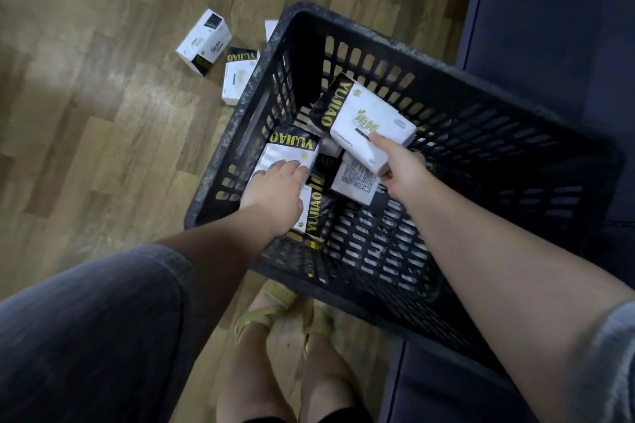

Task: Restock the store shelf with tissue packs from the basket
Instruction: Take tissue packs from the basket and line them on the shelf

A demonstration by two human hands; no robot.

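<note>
Head view: black basket (429, 72) centre-right. Right hand (398, 161) pinches a tissue pack (371, 124) raised over the others, long axis from upper left to lower right, black end upper left. Left hand (275, 185), fingers curled, grips another pack (292, 154) at the basket's left wall. Loose packs (204, 41) on the wood floor (86, 113), upper left

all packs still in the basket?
No: two tissue packs lie on the wood floor left of the basket.
</note>
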